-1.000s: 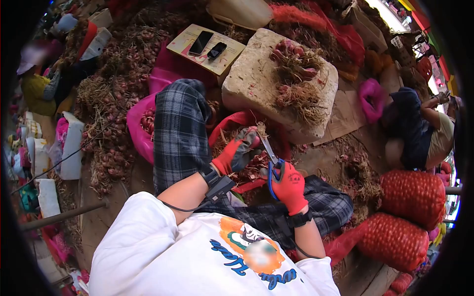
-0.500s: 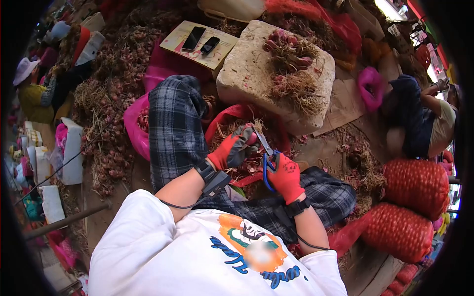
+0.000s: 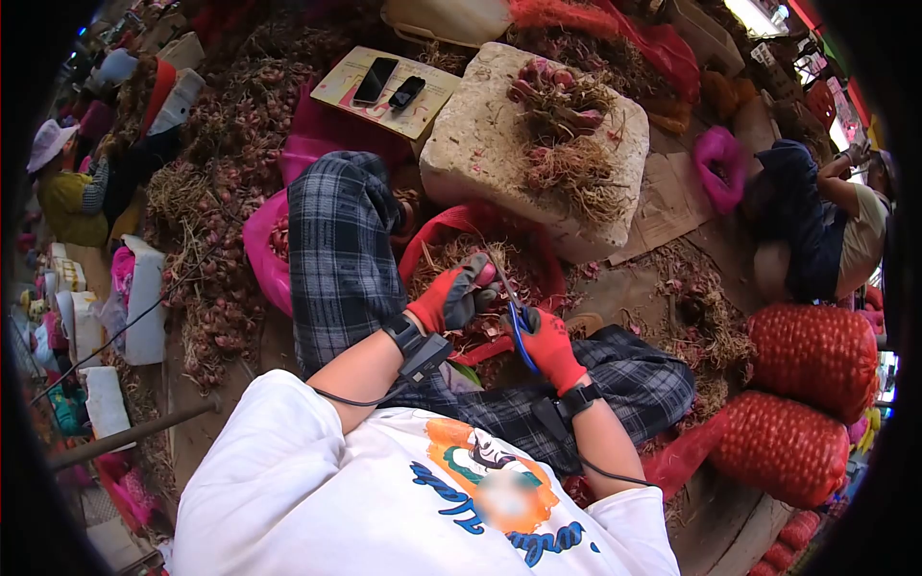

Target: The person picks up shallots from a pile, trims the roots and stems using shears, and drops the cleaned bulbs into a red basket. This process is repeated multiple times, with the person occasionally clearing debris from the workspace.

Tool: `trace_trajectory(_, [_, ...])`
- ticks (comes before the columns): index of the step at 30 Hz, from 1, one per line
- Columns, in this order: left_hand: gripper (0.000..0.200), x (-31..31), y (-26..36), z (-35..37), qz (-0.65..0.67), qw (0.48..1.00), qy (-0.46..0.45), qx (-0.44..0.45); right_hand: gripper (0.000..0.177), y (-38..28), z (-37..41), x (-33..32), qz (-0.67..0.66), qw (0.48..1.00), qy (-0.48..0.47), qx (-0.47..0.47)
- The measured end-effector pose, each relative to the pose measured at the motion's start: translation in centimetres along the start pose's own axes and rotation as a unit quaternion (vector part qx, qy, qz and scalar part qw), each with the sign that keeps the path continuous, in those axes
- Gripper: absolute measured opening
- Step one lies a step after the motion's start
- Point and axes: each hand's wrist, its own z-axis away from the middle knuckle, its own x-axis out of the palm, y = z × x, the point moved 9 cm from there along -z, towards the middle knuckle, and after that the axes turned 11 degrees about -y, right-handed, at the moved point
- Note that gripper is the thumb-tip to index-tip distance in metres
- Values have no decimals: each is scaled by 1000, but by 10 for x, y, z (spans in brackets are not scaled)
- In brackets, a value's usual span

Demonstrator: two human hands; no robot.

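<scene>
Gloved in red and grey, my left hand [image 3: 457, 293] is closed around a shallot [image 3: 487, 275] above a red mesh bag. My right hand [image 3: 549, 348], in a red glove, grips blue-handled scissors [image 3: 521, 331]. Their blades point up beside the shallot, looking nearly together. Below both hands, the open red mesh bag [image 3: 550, 264] holds shallots and dry trimmings between my knees. On the pale foam block [image 3: 471, 144] ahead lies a bunch of shallots [image 3: 567, 110] with dried roots and stalks.
A board [image 3: 423, 120] carries a phone [image 3: 376, 80] and a small black device [image 3: 407, 92]. Heaped shallots [image 3: 216, 192] cover the left floor. Full red net sacks [image 3: 812, 360] stand at right, and a pink bag [image 3: 718, 168] lies behind. Other people sit at both sides.
The scissor blades have drawn closer together and turned more upright. My left hand stays on the shallot, shifted slightly downward.
</scene>
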Motion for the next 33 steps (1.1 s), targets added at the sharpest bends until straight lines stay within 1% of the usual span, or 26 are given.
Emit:
trace_trajectory(2, [30,5,5,0,-40,999,-4,2,46,-5,0,-1,-38,999,26,-23])
trace_trajectory(4, [31,10,6,2,-102,995,-14,-9,48,-9,-1,2,-9,999,24,-47])
trace_trajectory(5, [31,10,5,2,-97,995,-21,-24,49,-10,-1,3,5,998,24,-56])
trace_trajectory(7, [32,12,2,3,-86,994,-36,-57,46,-14,1,-1,12,996,55,-67])
trace_trajectory(8, [32,17,2,3,-72,994,-58,-51,45,-15,2,-4,17,995,69,-71])
trace_trajectory(10, [32,31,7,8,-41,994,-99,-34,43,-13,1,-5,-9,996,62,-59])
trace_trajectory(11, [30,29,6,8,-36,994,-98,-37,42,-13,-1,-6,-22,996,59,-56])
trace_trajectory(13, [26,22,2,7,-28,994,-95,-44,34,-13,1,-7,10,994,80,-68])
trace_trajectory(14, [27,14,0,5,-42,995,-73,-53,31,-11,2,-8,25,993,91,-74])
trace_trajectory(16, [29,0,-5,2,-71,995,-27,-71,34,7,-6,2,-17,998,35,-48])
trace_trajectory(17, [30,-4,-5,0,-78,995,-14,-60,37,14,-9,7,-39,999,7,-35])
trace_trajectory(19, [31,-7,-2,0,-90,995,12,-38,36,8,-3,1,-30,1000,2,-6])
trace_trajectory(20, [32,-4,2,0,-95,995,4,-19,36,6,-1,-1,-26,1000,-1,8])
trace_trajectory(22, [34,10,14,3,-108,994,-12,17,39,8,4,-10,29,998,63,-2])
trace_trajectory(23, [34,10,20,1,-80,996,-5,36,40,9,7,-14,55,994,95,-7])
trace_trajectory(25, [35,9,28,0,-23,997,10,73,42,-9,19,-25,80,990,110,-38])
trace_trajectory(26, [32,10,28,-1,-10,998,0,69,43,-20,26,-31,92,987,117,-53])
trace_trajectory(29, [24,8,25,-2,33,998,-24,55,44,-33,37,-36,128,983,119,-52])
trace_trajectory(32, [23,10,25,-6,31,996,-31,71,42,-22,35,-31,157,979,117,-50])
trace_trajectory(33, [26,13,24,-4,19,997,-34,63,41,-20,34,-30,174,977,117,-43])
